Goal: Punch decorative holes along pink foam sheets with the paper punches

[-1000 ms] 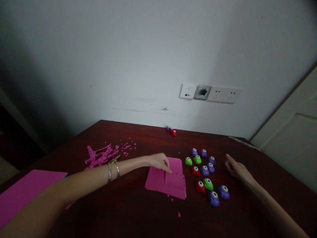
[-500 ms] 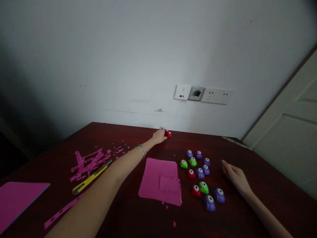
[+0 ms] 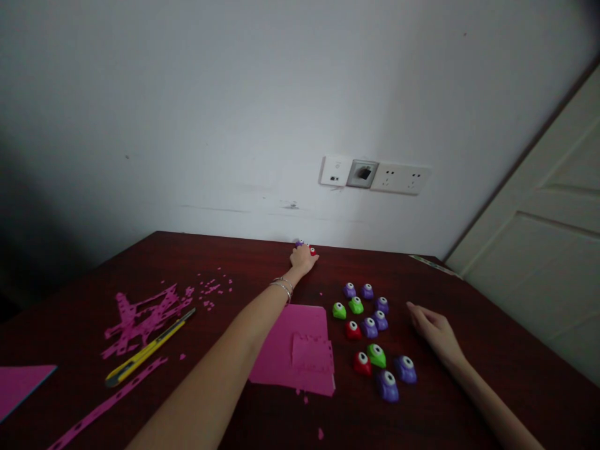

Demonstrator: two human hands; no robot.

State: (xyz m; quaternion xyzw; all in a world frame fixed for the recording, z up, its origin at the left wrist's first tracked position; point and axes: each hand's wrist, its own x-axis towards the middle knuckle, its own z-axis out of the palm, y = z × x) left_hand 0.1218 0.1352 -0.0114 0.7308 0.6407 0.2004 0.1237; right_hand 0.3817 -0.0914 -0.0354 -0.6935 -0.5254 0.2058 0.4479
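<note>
My left hand [image 3: 304, 258] reaches to the table's back edge, among small one-eyed paper punches. Its thumb and fingers close round a red paper punch [image 3: 312, 251], partly hidden by the hand. A purple paper punch [image 3: 300, 242] sits just behind. My right hand [image 3: 435, 331] rests on its side at the right, fingers loosely extended, holding nothing. Nearest to it is a loose group of punches, among them a purple one [image 3: 382, 305], a green one [image 3: 376, 355] and a red one [image 3: 362, 363]. Under my left forearm lies a pink sheet [image 3: 276, 362] with a smaller punched piece [image 3: 312, 353] on it.
A yellow utility knife [image 3: 150, 350] lies left of my forearm, blade out. Pink paper scraps [image 3: 145, 319], a punched strip [image 3: 107, 403] and confetti surround it. Another pink sheet [image 3: 23, 384] is at the left edge. Wall sockets [image 3: 400, 178] sit above the table [image 3: 225, 250].
My left hand has shifted slightly right across the punches at the back, covering more of the red ones. The view has turned a little right. My right hand stays in place.
</note>
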